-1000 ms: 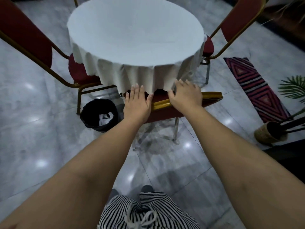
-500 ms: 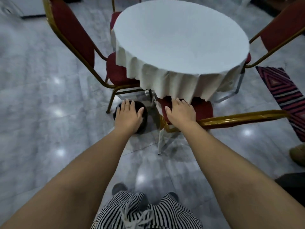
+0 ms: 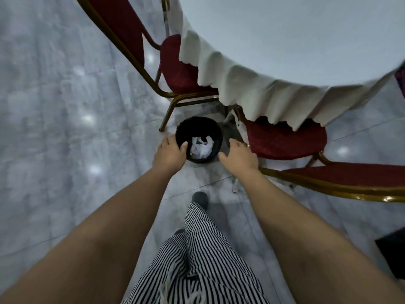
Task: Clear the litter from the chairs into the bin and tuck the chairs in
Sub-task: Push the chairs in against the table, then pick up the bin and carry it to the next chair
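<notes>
A small black bin (image 3: pixel 213 132) stands on the marble floor between two red chairs, with crumpled white litter (image 3: pixel 200 147) inside it. My left hand (image 3: pixel 169 153) hovers at the bin's left rim, fingers relaxed, thumb over the edge, holding nothing. My right hand (image 3: pixel 240 156) is just right of the bin, at the left end of the near chair's backrest (image 3: pixel 350 175), fingers loose. The near chair's seat (image 3: pixel 285 141) sits partly under the tablecloth. The left chair (image 3: pixel 179 71) is also partly under the table. No litter shows on either seat.
The round table with its white cloth (image 3: pixel 285 44) fills the upper right. Open marble floor (image 3: pixel 65 128) lies to the left. A dark object (image 3: pixel 392 257) sits at the lower right edge. My striped trousers (image 3: pixel 197 249) and feet are below.
The view has swung left and down, bringing the bin to the centre. My left hand has stayed over the bin; my right hand has slid to the left end of the near chair's backrest.
</notes>
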The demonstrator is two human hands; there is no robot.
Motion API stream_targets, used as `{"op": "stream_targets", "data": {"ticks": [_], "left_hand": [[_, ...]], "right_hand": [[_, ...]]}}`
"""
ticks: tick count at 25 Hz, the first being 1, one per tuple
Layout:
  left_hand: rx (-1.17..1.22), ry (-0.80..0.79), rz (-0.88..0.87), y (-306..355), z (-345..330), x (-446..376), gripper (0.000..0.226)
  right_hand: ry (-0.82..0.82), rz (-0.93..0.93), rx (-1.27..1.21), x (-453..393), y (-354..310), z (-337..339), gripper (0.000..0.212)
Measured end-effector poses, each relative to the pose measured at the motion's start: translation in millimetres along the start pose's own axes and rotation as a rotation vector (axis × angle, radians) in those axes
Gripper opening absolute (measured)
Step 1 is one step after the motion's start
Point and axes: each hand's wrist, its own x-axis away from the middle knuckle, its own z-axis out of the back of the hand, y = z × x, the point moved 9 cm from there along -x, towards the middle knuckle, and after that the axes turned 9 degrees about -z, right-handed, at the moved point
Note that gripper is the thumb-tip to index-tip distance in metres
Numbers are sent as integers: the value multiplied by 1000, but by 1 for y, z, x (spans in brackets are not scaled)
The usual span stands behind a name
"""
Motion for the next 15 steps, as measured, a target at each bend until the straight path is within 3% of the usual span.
{"op": "stream_targets", "data": {"ticks": [7,15], "left_hand": [[60,-105,145,-45,-26,-109,64],[108,-181,240,-118,-108,-218,70]], "right_hand": [[-164,-167,-161,-105,-10,-54,61],[-215,-332,-258,-219,-3,-151,67]]}}
